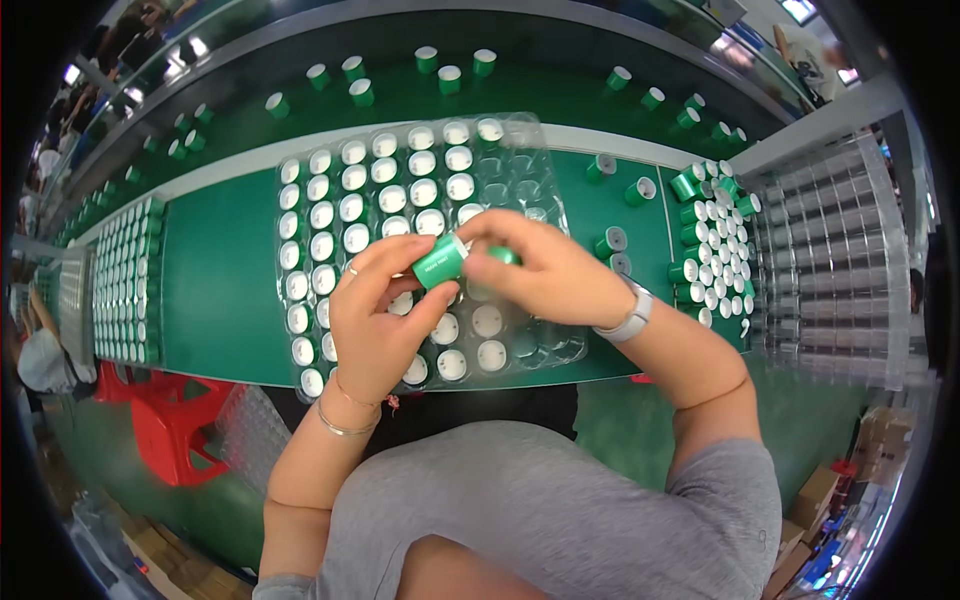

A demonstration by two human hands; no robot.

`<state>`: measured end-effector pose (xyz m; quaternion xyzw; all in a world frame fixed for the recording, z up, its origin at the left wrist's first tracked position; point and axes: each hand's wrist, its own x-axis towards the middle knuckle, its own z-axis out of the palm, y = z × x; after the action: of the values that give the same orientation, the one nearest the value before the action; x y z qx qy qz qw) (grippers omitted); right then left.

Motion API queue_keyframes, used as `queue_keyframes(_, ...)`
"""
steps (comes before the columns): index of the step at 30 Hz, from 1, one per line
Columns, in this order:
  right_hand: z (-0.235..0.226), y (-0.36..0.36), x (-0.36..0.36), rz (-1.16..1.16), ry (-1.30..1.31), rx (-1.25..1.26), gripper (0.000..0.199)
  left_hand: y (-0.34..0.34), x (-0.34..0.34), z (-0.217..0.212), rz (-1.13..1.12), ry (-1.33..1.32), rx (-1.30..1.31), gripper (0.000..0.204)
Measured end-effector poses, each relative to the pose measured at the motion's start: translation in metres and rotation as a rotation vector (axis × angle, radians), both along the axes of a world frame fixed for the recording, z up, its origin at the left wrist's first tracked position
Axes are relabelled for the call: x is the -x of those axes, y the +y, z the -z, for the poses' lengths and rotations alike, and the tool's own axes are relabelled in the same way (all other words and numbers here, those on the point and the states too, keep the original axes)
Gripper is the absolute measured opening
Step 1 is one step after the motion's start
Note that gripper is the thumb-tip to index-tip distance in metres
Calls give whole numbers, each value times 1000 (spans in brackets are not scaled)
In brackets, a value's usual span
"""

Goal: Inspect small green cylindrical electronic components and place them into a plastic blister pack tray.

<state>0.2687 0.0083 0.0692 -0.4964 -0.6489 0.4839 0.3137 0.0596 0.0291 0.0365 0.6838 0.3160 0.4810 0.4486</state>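
Observation:
Above the clear plastic tray [525, 165], my left hand [385, 300] holds a small green cylinder [440, 262] tilted between thumb and fingers. My right hand [545, 265] is closed, its thumb and fingertips pinched at the cylinder's white end; what they grip there is too small to make out. A second green piece [506, 256] shows between the right thumb and index finger; whether it is in the hand or behind it I cannot tell. Rows of white-topped cylinders [392, 198] fill much of the tray, and bare cells show along its right side.
Loose cylinders with greyish tops [640, 190] stand right of the tray, beside a dense group of white-topped ones [715, 240]. Stacked clear trays [830, 260] are at far right, a filled tray [128, 280] at far left. Several cylinders stand on a green belt [520, 85] behind. A red stool [175, 430] is below left.

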Motion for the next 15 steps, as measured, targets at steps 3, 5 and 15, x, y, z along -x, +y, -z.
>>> queue_keyframes(3, 9, -8, -3, 118, 423, 159, 32, 2, 13, -2, -20, 74, 60, 38)
queue_keyframes(5, 20, -10, 0, 98, 499, 141, 34, 5, 14, 0, 9, 3, 108, 39)
queue_keyframes(15, 43, -12, 8, 69, 418, -128, 45, 6, 14, 9, 95, -34, 192, 41)
